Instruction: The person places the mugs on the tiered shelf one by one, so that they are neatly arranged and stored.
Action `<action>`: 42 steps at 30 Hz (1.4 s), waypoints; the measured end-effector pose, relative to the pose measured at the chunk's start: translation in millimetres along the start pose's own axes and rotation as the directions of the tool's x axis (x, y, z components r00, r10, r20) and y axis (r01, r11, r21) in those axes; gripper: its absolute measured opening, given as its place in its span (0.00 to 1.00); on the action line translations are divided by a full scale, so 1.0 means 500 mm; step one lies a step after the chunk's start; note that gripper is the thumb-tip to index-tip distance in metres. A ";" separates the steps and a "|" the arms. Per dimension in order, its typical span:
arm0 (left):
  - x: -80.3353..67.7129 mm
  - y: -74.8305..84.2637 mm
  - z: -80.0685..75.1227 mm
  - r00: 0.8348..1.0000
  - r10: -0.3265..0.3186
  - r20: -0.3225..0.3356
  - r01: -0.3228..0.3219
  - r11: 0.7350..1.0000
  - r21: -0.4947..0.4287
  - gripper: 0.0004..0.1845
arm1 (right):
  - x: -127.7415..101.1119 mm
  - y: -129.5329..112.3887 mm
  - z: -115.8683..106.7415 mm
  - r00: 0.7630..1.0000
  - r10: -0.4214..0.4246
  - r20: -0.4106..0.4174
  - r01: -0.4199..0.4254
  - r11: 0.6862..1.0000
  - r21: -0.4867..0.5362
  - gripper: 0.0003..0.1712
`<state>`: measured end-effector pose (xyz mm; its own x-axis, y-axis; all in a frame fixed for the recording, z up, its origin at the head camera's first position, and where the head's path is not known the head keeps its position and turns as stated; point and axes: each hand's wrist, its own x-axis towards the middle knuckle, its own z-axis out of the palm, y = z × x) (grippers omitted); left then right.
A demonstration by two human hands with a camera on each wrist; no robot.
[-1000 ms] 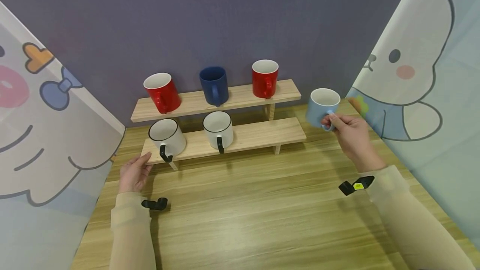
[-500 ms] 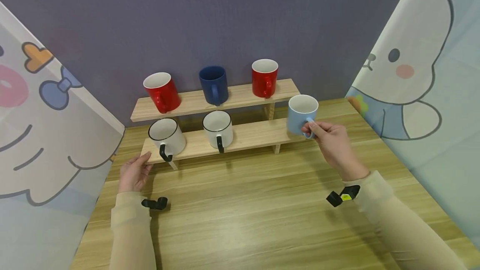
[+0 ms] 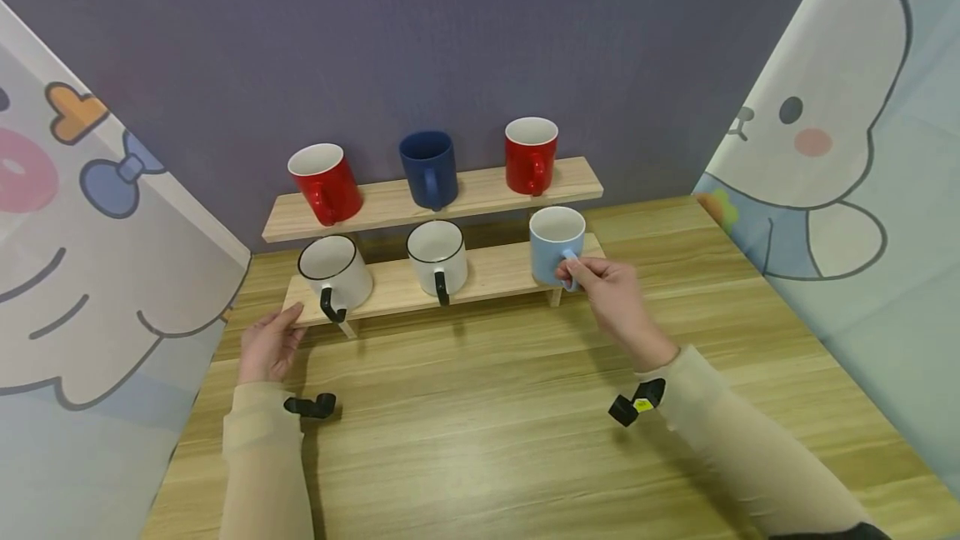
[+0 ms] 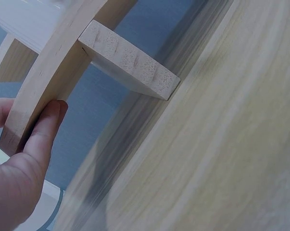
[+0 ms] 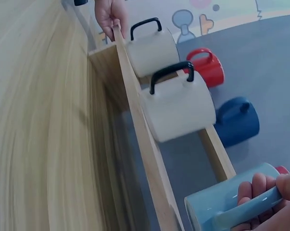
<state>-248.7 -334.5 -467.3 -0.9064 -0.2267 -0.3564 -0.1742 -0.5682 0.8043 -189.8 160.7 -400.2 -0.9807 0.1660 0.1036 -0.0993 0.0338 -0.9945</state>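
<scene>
My right hand grips the handle of a light blue mug, upright at the right end of the lower wooden shelf. Whether its base touches the board, I cannot tell. The right wrist view shows fingers curled through the mug's handle. At the shelf's left end, my left hand holds the board's corner, thumb on one face and fingers on the other, as the left wrist view shows of the board. Two white mugs with black rims and handles, one at left and one in the middle, stand on this shelf.
Behind, a higher wooden shelf bears a red mug, a dark blue mug and another red mug. Both shelves stand on a wood-grain table. A dark back wall and cartoon-printed side panels surround it.
The right hand has carried the light blue mug leftward and down, from beside the shelves to the lower shelf's right end. The left hand stays in place on the board.
</scene>
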 end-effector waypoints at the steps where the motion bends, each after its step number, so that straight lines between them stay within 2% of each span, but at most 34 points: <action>1: 0.000 0.000 0.000 1.000 -0.001 -0.001 0.001 1.000 0.001 0.05 | 0.000 0.001 0.007 1.000 0.002 -0.001 -0.002 1.000 -0.003 0.18; 14: -0.002 -0.001 0.003 1.000 -0.003 0.021 0.002 1.000 0.011 0.04 | 0.007 0.019 0.055 0.998 0.026 -0.063 -0.022 0.998 0.061 0.15; 22: -0.004 -0.003 0.005 1.000 0.003 -0.008 -0.003 0.999 0.033 0.08 | 0.011 0.036 0.054 0.999 0.015 -0.035 -0.012 0.997 0.077 0.16; 29: -0.007 -0.002 0.011 1.000 -0.002 -0.025 0.003 0.998 0.065 0.20 | 0.011 0.042 0.044 1.000 0.002 0.015 -0.003 1.000 0.024 0.16; 36: -0.006 -0.006 0.015 0.998 0.007 -0.064 -0.001 0.996 0.088 0.20 | 0.013 0.042 0.032 1.000 0.005 0.008 -0.005 0.998 -0.062 0.18; 42: -0.003 -0.007 0.017 0.998 0.012 -0.067 -0.006 0.996 0.086 0.21 | 0.009 0.042 0.020 1.000 0.003 0.015 -0.001 0.997 -0.080 0.20</action>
<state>-250.0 -325.7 -465.6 -0.8804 -0.2862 -0.3780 -0.2009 -0.4969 0.8442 -198.1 152.4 -420.5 -0.9833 0.1514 0.1008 -0.0843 0.1119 -0.9901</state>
